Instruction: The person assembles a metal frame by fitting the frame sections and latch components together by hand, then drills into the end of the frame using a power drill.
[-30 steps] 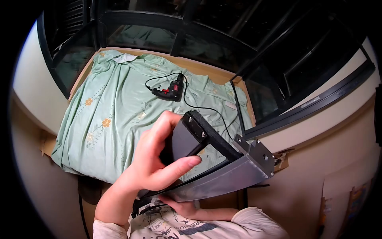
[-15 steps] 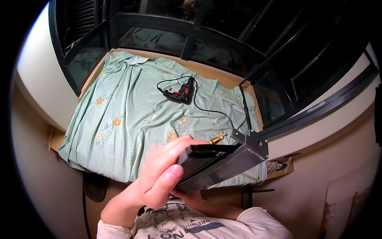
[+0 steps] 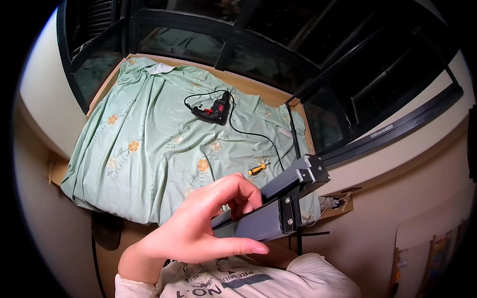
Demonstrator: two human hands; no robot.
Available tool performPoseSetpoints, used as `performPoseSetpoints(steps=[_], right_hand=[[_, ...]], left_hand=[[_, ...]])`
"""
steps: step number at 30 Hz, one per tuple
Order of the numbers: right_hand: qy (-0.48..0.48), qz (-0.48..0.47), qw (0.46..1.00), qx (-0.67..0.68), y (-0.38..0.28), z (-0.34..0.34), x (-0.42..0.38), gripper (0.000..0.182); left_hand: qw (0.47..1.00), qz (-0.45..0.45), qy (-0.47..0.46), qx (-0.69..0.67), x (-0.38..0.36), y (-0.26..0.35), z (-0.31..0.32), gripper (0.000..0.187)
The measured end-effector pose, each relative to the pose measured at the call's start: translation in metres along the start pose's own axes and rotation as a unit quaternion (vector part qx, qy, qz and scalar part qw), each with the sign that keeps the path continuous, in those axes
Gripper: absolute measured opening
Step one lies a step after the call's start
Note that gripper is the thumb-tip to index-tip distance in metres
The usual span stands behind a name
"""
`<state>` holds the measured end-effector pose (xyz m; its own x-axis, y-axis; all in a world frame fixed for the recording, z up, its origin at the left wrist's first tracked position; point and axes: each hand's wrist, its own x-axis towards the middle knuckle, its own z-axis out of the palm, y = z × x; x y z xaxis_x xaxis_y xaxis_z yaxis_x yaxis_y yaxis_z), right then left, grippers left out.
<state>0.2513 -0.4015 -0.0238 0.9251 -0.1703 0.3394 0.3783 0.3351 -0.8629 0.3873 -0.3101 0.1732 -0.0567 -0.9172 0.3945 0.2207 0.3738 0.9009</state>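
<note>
My left hand (image 3: 208,218) is on a dark grey metal frame (image 3: 263,223). Its fingers curl over the inner edge of the near bar, while the thumb stretches along the outer side. Screws show on a black plate at the bar's end. Behind it, a second parallel bar (image 3: 285,184) ends in a block with corner pieces. My right forearm runs beneath the frame; the right hand is hidden by the frame and my left hand. Beyond the frame, a yellow-handled screwdriver (image 3: 257,169) lies on the green flowered cloth (image 3: 164,129).
A black and red corded power drill (image 3: 214,110) rests on the cloth, its cable (image 3: 253,134) trailing toward the frame. Dark window frames (image 3: 226,49) border the far side. At right, a ledge holds a tangle of pale cords (image 3: 335,201).
My left hand has shifted from the frame's end to curl over its near bar. The frame has turned, so the two bars show apart. The whole view has moved slightly.
</note>
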Motion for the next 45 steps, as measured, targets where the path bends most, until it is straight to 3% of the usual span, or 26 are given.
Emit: performPoseSetpoints(steps=[5, 7, 9, 13, 15, 19, 27, 32, 45], right_hand=[[-0.02, -0.017, 0.999, 0.02, 0.0, -0.002, 0.011, 0.043], [-0.026, -0.022, 0.999, 0.024, 0.001, -0.002, 0.014, 0.042], [-0.032, -0.026, 0.999, 0.03, 0.001, -0.002, 0.016, 0.041], [-0.041, -0.034, 0.998, 0.037, 0.002, -0.002, 0.02, 0.039], [-0.046, -0.037, 0.997, 0.041, 0.002, -0.003, 0.021, 0.039], [-0.05, -0.041, 0.997, 0.045, 0.002, -0.004, 0.024, 0.037], [-0.063, -0.047, 0.996, 0.051, 0.003, -0.005, 0.029, 0.035], [-0.072, -0.054, 0.994, 0.06, 0.004, -0.005, 0.033, 0.034], [-0.101, -0.066, 0.989, 0.081, 0.006, -0.006, 0.042, 0.033]], left_hand=[[0.993, 0.039, 0.063, 0.092, -0.001, 0.004, 0.008, 0.05], [0.967, 0.077, 0.089, 0.228, -0.004, 0.009, 0.014, 0.049], [0.951, 0.128, 0.124, 0.253, -0.004, 0.006, 0.023, 0.048], [0.894, 0.168, 0.207, 0.36, -0.013, 0.001, 0.04, 0.044], [0.835, 0.235, 0.234, 0.439, -0.018, -0.012, 0.046, 0.041], [0.783, 0.306, 0.286, 0.459, -0.016, -0.02, 0.053, 0.039], [0.774, 0.287, 0.297, 0.48, -0.017, -0.026, 0.058, 0.037], [0.732, 0.276, 0.321, 0.534, -0.018, -0.029, 0.058, 0.038], [0.683, 0.305, 0.338, 0.57, -0.026, -0.034, 0.057, 0.029]])
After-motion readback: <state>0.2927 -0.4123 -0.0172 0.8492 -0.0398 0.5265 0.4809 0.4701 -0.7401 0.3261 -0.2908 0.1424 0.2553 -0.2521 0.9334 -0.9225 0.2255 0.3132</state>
